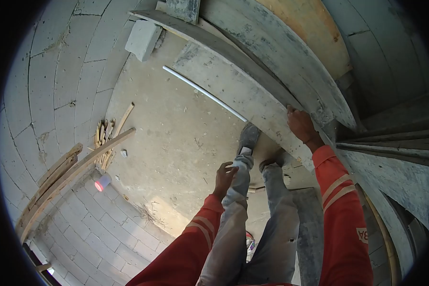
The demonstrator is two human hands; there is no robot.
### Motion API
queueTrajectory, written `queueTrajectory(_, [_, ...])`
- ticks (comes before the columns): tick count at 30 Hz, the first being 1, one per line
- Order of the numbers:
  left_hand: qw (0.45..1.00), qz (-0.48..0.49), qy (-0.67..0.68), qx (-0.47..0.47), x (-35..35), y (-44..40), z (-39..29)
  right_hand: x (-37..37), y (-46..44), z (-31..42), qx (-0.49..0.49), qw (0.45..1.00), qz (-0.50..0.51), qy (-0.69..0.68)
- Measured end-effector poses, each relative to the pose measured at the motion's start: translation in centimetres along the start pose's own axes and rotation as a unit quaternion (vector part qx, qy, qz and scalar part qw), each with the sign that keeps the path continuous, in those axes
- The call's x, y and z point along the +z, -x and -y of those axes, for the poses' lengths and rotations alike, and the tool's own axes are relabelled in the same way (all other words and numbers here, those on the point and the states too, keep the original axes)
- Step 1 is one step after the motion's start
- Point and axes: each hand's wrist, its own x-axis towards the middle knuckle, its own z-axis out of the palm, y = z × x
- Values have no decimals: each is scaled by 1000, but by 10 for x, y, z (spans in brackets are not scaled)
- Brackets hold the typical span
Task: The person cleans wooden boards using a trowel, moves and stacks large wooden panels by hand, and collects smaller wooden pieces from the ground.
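Note:
My right hand (301,125) is closed over the edge of a long grey wooden board (233,62), which stands on its edge and leans among other boards. Its fingertips are partly hidden behind that edge. My left hand (225,177) hangs in the air by my left knee, holding nothing, with its fingers loosely bent and apart. Flat on the floor beside my left shoe (249,135) lies a flat grey board (214,75), with a thin white pipe (205,93) along its near side.
Large boards (271,43) lean along the right. A pale block (143,40) sits at the far corner. Wood scraps (105,136), long curved-looking planks (76,176) and a small pink-and-white container (101,182) are by the left block wall (64,76).

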Motion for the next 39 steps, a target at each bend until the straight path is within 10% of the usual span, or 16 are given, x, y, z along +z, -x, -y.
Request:
queueTrajectory(7, [997, -57, -54, -24, 50, -202, -3, 7, 0, -31, 2, 1000, -30, -7])
queueTrajectory(17, [962, 71, 256, 57, 134, -234, -83, 40, -15, -67, 149, 983, -101, 24])
queueTrajectory(22, [967, -164, -53, 188, 148, -195, -109, 39, 12, -35, 113, 989, -81, -45])
queueTrajectory(26, [966, -164, -68, 189, 139, -154, -109, 37, 57, 8, 117, 985, -81, -101])
queueTrajectory(28, [978, -7, 87, 192, 133, -164, -90, 36, 71, 20, 119, 985, -52, -117])
queueTrajectory(39, [956, 153, 206, 145, 157, -149, -130, 34, 59, 7, 95, 980, -47, -169])
